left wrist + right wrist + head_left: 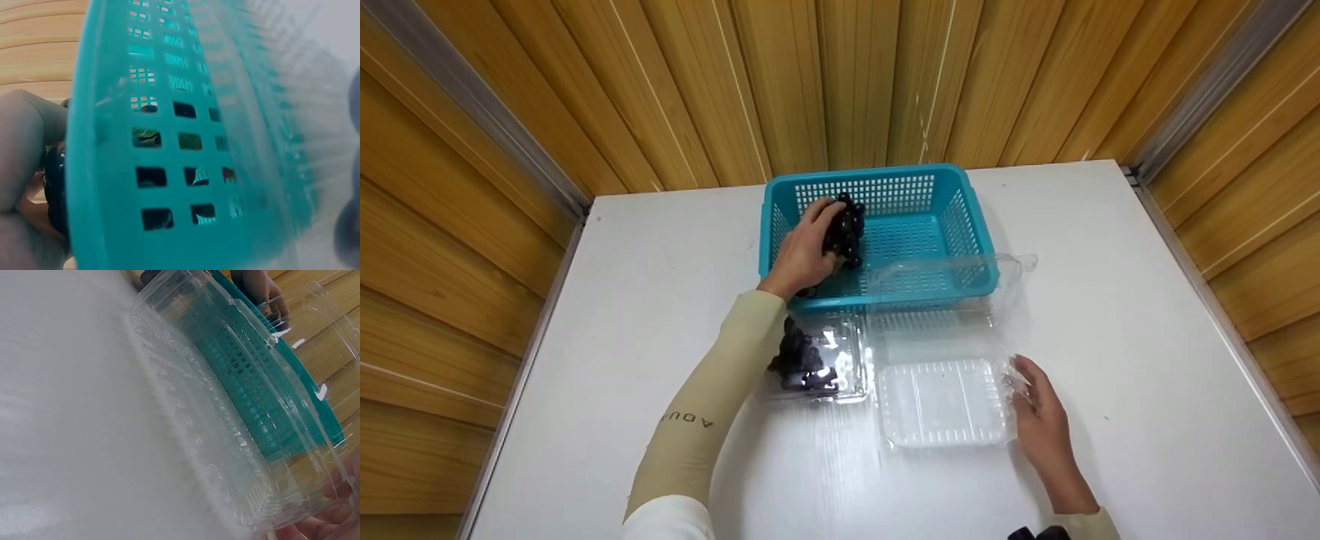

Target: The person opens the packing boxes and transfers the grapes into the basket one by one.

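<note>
My left hand (pixel 808 251) reaches over the near left part of the blue plastic basket (pixel 877 301) and grips a bunch of dark grapes (pixel 851 229) inside it. In the left wrist view, the basket's wall hides most of the bunch; a bit of green shows through the holes. With my right hand (pixel 1042 420) I hold the right side of a clear plastic clamshell box (pixel 941 405), thumb and fingers at its edge. The box stands with its lid up, and that lid overlaps the basket's front in the head view.
Left of the held box is a second clear clamshell box (pixel 851 382) with dark grapes (pixel 808 364) in it, partly behind my left forearm. Everything stands on a white table (pixel 660 247). Yellow wood-patterned panels (pixel 855 90) rise along the back and both sides.
</note>
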A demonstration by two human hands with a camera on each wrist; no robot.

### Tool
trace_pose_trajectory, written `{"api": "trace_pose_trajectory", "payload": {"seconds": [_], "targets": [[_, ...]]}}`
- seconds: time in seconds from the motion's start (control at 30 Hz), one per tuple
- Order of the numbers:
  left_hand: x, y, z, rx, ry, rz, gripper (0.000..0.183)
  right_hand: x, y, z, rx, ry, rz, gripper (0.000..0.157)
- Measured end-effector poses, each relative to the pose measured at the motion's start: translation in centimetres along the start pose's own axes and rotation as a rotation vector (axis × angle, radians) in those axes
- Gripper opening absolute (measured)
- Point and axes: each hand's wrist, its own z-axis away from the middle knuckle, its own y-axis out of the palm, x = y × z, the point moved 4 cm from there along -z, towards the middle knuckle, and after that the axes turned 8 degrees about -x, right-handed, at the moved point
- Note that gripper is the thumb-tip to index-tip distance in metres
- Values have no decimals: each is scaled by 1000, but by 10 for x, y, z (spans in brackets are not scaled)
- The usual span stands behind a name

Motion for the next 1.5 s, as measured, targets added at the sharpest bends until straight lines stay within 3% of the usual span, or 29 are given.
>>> {"api": "trace_pose_trajectory", "payload": {"seconds": [0.33, 0.5, 0.77, 1.0, 1.2, 1.5], "targets": [[12, 7, 2, 161, -38, 24, 79, 1, 1, 0, 3, 2, -5, 50], [10, 6, 0, 199, -66, 17, 77, 1, 1, -1, 2, 12, -9, 50], [5, 4, -1, 212, -35, -42, 73, 2, 1, 0, 14, 12, -5, 51], [-2, 0, 0, 168, -7, -136, 68, 2, 1, -1, 10, -1, -1, 52], [-3, -3, 2, 142, -42, -216, 66, 2, 2, -1, 10, 1, -4, 52], [-5, -8, 5, 154, -51, -238, 64, 2, 2, 0, 6, 5, 2, 52]]}}
